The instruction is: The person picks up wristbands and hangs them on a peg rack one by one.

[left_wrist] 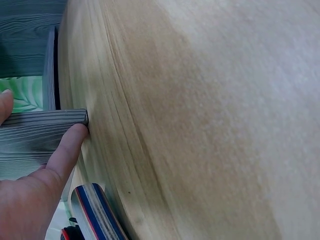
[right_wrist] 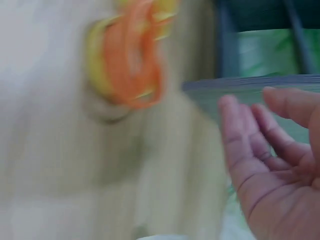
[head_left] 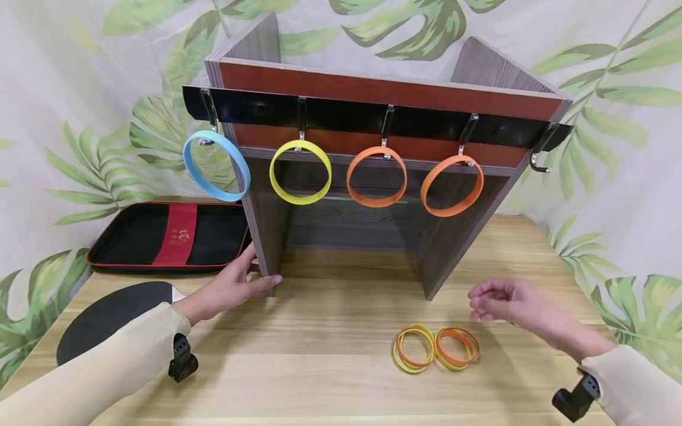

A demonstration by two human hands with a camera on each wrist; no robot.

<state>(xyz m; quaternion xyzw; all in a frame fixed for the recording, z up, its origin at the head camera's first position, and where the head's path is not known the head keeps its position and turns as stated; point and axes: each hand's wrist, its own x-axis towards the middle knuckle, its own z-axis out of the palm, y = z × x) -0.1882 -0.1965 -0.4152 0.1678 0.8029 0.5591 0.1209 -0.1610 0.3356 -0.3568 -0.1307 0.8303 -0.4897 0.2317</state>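
Note:
My left hand (head_left: 234, 284) holds the lower front edge of the left side panel of a grey wooden stand (head_left: 263, 231), thumb on the inner side and fingers beyond it. In the left wrist view a finger (left_wrist: 67, 150) lies against that panel's edge (left_wrist: 65, 117). My right hand (head_left: 511, 305) hovers over the table right of the stand, fingers loosely bent, holding nothing. Two small stacks of orange and yellow silicone wristbands (head_left: 414, 348) lie near it. From the stand's hooks hang a blue wristband (head_left: 194, 168), a yellow wristband (head_left: 273, 173) and two orange wristbands (head_left: 350, 177).
A black rail (head_left: 341, 115) with metal hooks crosses the stand's front; its far-right hook (head_left: 538, 160) carries no band. Behind my left hand lies a black case (head_left: 128, 236) with a red strap. A dark round mat (head_left: 106, 313) is on the wooden table (head_left: 298, 367).

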